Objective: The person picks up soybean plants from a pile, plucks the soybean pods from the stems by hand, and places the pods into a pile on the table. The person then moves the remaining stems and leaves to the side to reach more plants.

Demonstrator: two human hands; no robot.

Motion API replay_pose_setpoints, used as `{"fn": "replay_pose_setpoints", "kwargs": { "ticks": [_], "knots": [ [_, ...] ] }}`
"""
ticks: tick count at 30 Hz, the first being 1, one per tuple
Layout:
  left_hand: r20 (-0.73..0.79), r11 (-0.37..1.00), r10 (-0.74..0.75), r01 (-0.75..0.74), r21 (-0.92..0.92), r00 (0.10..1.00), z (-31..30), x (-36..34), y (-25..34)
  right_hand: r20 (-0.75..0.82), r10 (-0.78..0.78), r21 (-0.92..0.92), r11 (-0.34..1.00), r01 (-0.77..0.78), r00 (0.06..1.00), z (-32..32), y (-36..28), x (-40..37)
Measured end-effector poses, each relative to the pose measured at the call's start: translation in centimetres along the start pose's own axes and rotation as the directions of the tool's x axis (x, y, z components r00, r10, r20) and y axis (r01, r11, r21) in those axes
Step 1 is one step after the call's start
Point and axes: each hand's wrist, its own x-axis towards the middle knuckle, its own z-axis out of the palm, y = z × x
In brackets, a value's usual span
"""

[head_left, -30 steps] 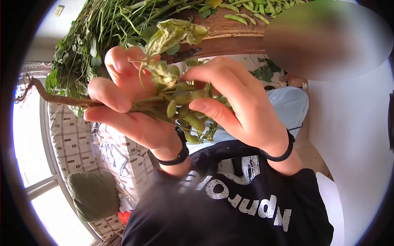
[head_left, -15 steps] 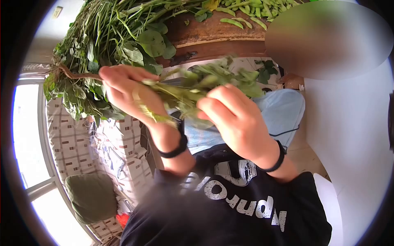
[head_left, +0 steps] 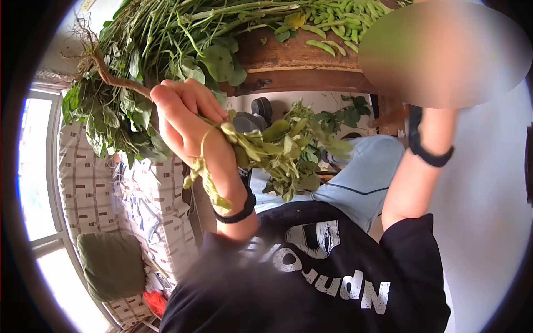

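My left hand is closed around the stem of a soybean plant. The plant's brown root end sticks out past my fingers to the upper left, and its leafy end hangs down to the right over my lap. Stretched out to the upper right is my right hand, whose fingers are hidden by a blurred patch. Green soybean pods lie piled on the wooden table near that patch. A large heap of cut soybean plants covers the table's left side.
Below the heap stands a patterned sofa with a dark green cushion and a red bag. Loose leaves lie beneath the table edge, near a dark shoe. A white surface fills the right side.
My right hand has left the plant and moved to the upper right, behind the blurred patch. The left hand keeps hold of the plant, whose root end is tilted further up.
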Motion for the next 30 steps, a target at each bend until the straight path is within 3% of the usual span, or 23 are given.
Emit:
{"fn": "replay_pose_setpoints", "kwargs": {
  "ticks": [1, 2, 3, 4, 8, 10, 12, 14, 16, 18, 20, 21, 22, 23, 24, 25, 26, 27, 28, 29, 30],
  "knots": [
    [-0.009, 1.0, 0.031, -0.031, 0.002, 0.999, 0.0, -0.1, -0.2, -0.005, -0.092, 0.11, 0.99, 0.092, 0.996, 0.7, -1.9, -1.7],
    [-0.016, 1.0, 0.016, -0.016, 0.0, 1.0, 0.1, -0.3, -0.1, -0.018, -0.321, 0.463, 0.837, 0.293, 0.947, 1.6, -3.9, -3.7],
    [-0.017, 0.999, 0.029, -0.029, 0.044, 0.999, 0.3, -0.6, 0.0, -0.039, -0.556, 0.647, 0.619, 0.445, 0.83, 3.1, -4.8, -5.4],
    [-0.011, 0.995, 0.042, -0.041, 0.092, 0.999, 0.4, -0.9, 0.1, 0.162, -0.614, 0.549, 0.707, 0.446, 0.773, 2.0, -7.0, -7.1],
    [0.142, 0.993, 0.107, -0.113, 0.036, 0.984, -0.3, -1.1, -0.4, 0.096, -0.765, 0.482, 0.596, 0.642, 0.637, 5.7, -6.9, -10.1],
    [0.097, 0.983, 0.045, -0.027, -0.182, 0.994, -0.5, -0.9, 0.0, 0.099, -0.773, 0.445, 0.597, 0.667, 0.626, 5.0, -6.5, -10.5],
    [0.045, 0.977, -0.011, 0.02, -0.212, 0.999, -0.8, -0.6, 0.2, 0.1, -0.783, 0.413, 0.594, 0.69, 0.614, 5.0, -6.5, -11.5],
    [0.068, 0.963, -0.077, 0.092, -0.255, 0.995, -0.9, -0.7, 0.0, -0.072, -0.696, 0.466, 0.61, 0.641, 0.715, 5.8, -6.6, -12.8],
    [0.024, 0.962, -0.042, 0.047, -0.269, 0.999, -0.4, -0.6, -0.1, -0.022, -0.704, 0.439, 0.631, 0.639, 0.71, 5.0, -6.4, -13.1],
    [0.038, 0.926, -0.088, 0.096, -0.365, 0.995, -0.1, -0.8, 0.1, 0.01, -0.688, 0.314, 0.691, 0.651, 0.726, 4.1, -6.6, -13.2],
    [0.05, 0.927, -0.043, 0.058, -0.37, 0.998, -1.1, 0.2, -0.6, 0.06, -0.673, 0.364, 0.702, 0.612, 0.737, 2.5, -6.6, -12.9],
    [-0.064, 0.905, -0.082, 0.047, -0.422, 0.995, -3.2, 2.1, -1.6, 0.102, -0.657, 0.409, 0.712, 0.571, 0.747, 0.7, -6.2, -12.9],
    [-0.181, 0.882, -0.125, 0.025, -0.471, 0.976, -5.4, 3.5, -2.4, -0.02, -0.531, 0.428, 0.761, 0.487, 0.847, -1.1, -5.0, -13.4],
    [-0.24, 0.876, -0.063, -0.061, -0.478, 0.969, -7.3, 4.0, -3.2, -0.141, -0.376, 0.456, 0.796, 0.397, 0.916, -2.3, -4.4, -13.8],
    [-0.184, 0.826, -0.069, -0.047, -0.562, 0.98, -5.9, 3.8, -1.2, -0.317, -0.087, 0.565, 0.782, 0.262, 0.945, -2.3, -5.5, -13.4],
    [-0.029, 0.828, 0.07, -0.074, -0.555, 0.997, -6.4, 4.0, -1.6, -0.277, -0.283, 0.503, 0.772, 0.389, 0.918, -3.2, -4.1, -11.9],
    [0.13, 0.83, 0.193, -0.091, -0.55, 0.973, -7.0, 3.9, -2.0, -0.409, -0.274, 0.409, 0.798, 0.443, 0.87, -2.1, -3.4, -11.4],
    [0.131, 0.833, 0.184, -0.084, -0.546, 0.974, -6.8, 3.5, -2.1, -0.533, -0.275, 0.304, 0.82, 0.484, 0.8, -0.5, -3.0, -9.9],
    [0.186, 0.742, 0.195, -0.021, -0.671, 0.963, -6.0, 3.3, -2.1, -0.367, -0.458, 0.144, 0.832, 0.536, 0.81, 0.0, -1.7, -7.7],
    [0.242, 0.633, 0.214, 0.054, -0.773, 0.946, -5.3, 3.1, -2.0, -0.4, -0.555, 0.006, 0.794, 0.608, 0.729, 3.0, -1.7, -4.9],
    [0.248, 0.634, 0.21, 0.062, -0.771, 0.946, -5.1, 2.9, -1.9, -0.182, -0.497, 0.042, 0.858, 0.512, 0.848, 5.2, -0.9, -3.2]
  ]
}}
